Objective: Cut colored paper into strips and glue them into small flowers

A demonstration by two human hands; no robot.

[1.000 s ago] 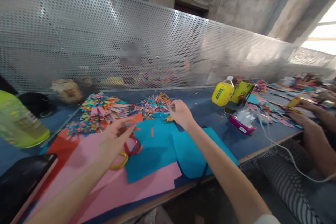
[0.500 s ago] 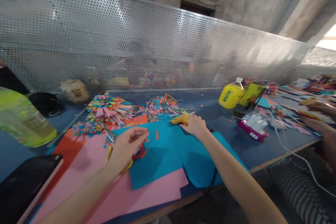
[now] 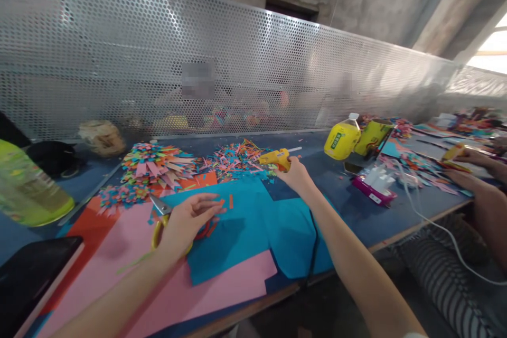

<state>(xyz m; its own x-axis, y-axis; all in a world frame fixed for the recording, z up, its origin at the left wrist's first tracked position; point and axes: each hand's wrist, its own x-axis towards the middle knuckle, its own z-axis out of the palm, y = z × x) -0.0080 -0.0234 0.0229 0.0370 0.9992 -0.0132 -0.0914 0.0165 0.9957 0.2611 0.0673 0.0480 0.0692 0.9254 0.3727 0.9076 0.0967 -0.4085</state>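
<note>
My right hand grips a yellow hot glue gun by its handle, nozzle toward the left, a pale glue stick poking from its back. My left hand pinches a small orange paper strip between thumb and fingers above the blue paper sheet. Another orange strip lies just beyond those fingertips. Partly under my left hand rest open-bladed scissors with yellow handles. Pink paper spreads beneath the blue sheet. A cone of folded coloured paper stands behind my left hand.
Paper scraps are heaped at the back. A perforated metal screen borders the table. To the right are a yellow bottle, a purple pack of white sticks, and a co-worker's hands. A green bottle and a black device are left.
My right hand has lifted the glue gun off the blue sheet and turned it more level. My left hand keeps its pinch on the orange strip. The view has shifted slightly right.
</note>
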